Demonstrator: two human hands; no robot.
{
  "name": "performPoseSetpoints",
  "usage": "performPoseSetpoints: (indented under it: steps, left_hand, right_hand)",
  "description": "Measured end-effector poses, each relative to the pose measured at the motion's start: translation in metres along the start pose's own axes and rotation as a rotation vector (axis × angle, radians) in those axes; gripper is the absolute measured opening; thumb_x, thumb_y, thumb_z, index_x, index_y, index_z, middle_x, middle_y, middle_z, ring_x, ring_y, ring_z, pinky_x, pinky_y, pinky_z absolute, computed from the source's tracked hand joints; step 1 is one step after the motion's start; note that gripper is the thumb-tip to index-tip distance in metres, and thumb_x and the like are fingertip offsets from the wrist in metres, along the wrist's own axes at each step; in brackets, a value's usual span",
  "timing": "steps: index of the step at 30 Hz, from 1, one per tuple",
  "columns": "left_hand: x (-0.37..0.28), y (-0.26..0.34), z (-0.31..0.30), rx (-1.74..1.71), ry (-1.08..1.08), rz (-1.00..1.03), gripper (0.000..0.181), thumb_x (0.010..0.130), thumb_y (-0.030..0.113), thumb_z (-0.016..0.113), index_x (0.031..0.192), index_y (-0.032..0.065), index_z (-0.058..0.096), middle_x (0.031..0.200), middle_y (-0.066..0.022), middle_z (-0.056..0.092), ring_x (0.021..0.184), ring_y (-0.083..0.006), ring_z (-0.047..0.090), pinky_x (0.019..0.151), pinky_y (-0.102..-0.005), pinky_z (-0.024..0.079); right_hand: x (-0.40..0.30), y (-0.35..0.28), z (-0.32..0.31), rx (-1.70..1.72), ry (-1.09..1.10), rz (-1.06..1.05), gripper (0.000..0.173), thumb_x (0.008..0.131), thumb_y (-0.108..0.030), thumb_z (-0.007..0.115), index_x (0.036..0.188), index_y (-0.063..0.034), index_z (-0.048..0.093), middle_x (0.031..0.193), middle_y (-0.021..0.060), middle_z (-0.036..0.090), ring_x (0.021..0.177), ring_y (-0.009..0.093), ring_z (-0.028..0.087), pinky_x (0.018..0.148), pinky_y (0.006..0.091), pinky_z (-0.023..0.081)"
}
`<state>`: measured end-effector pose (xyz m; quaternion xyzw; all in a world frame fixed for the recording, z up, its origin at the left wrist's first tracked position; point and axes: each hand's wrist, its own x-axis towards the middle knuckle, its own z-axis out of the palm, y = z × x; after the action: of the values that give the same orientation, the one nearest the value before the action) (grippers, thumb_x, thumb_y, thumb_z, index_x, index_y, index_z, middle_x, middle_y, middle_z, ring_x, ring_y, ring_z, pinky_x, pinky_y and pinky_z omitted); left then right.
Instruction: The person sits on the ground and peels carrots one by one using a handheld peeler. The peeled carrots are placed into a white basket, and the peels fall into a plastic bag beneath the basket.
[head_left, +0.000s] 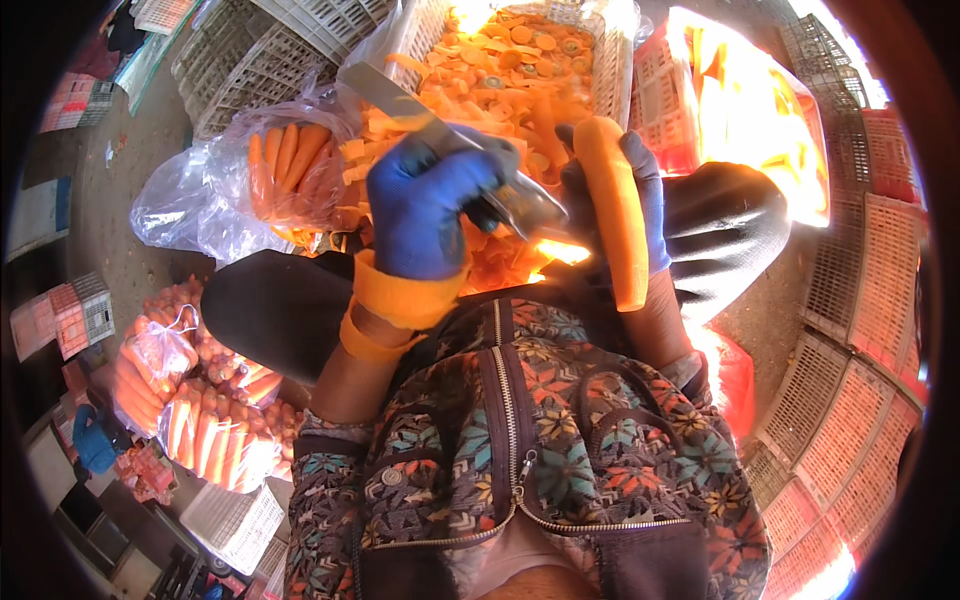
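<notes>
My left hand (427, 195), in a blue work glove, is closed around a metal tool (386, 97) with a flat, knife-like blade pointing up and left. The tool's other metal end (536, 214) reaches toward the carrot, with a small gap visible. Orange strips (405, 289) circle my left wrist. My right hand (645, 191), also gloved, grips a large orange carrot (615, 217) held lengthwise, its blunt lower end over my forearm. Beneath both hands lie heaped carrot peelings and cut ends (517, 67), filling a white plastic crate (619, 60).
Left of the peelings, a clear plastic bag (202, 187) holds several carrots (289, 161). More bagged carrots (214, 435) lie beyond my left knee. A sunlit red-lined crate (664, 105) stands by my right knee. Plastic crates (847, 427) line the right side. Another person (94, 439) is far left.
</notes>
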<state>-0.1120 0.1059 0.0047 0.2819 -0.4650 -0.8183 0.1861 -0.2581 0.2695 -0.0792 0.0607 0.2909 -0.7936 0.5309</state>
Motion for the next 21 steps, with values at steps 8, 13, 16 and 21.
performPoseSetpoints:
  steps: [8,13,16,21]
  left_hand:
    - [0.033,0.001,0.024,0.155,-0.197,0.037,0.011,0.089,0.007,0.068,0.095,0.0006,0.075,0.082,-0.004,0.072,0.068,-0.0118,0.066,0.063,-0.0247,0.052]
    - [0.125,0.009,-0.034,0.272,0.085,0.45,0.006,0.086,0.007,0.075,0.087,0.001,0.076,0.077,-0.0042,0.071,0.062,-0.0127,0.063,0.056,-0.0264,0.049]
    - [0.11,0.018,-0.043,0.32,0.271,0.266,0.007,0.085,0.009,0.077,0.087,0.0026,0.075,0.069,-0.0024,0.066,0.058,-0.0113,0.061,0.053,-0.0232,0.046]
    - [0.038,0.014,-0.027,0.256,0.149,0.207,0.013,0.091,0.015,0.069,0.094,0.003,0.073,0.079,-0.0011,0.068,0.061,-0.0095,0.059,0.055,-0.0225,0.046]
  right_hand:
    - [-0.022,0.036,0.091,0.099,0.251,-0.212,0.071,0.089,-0.045,0.07,0.137,0.0039,0.052,0.102,0.0149,0.069,0.079,0.025,0.068,0.07,0.0355,0.058]
    - [-0.039,0.011,0.05,-0.049,-0.328,0.018,0.08,0.087,-0.041,0.072,0.147,0.0049,0.044,0.104,0.0185,0.07,0.074,0.026,0.07,0.063,0.0342,0.059]
    - [-0.032,-0.004,0.03,-0.234,0.034,-0.072,0.066,0.091,-0.043,0.069,0.137,0.0007,0.052,0.096,0.0177,0.069,0.072,0.025,0.069,0.061,0.0339,0.058]
    - [-0.019,-0.006,0.024,-0.234,0.25,-0.114,0.043,0.097,-0.047,0.063,0.112,-0.0063,0.062,0.083,0.0112,0.067,0.059,0.018,0.06,0.053,0.0288,0.052]
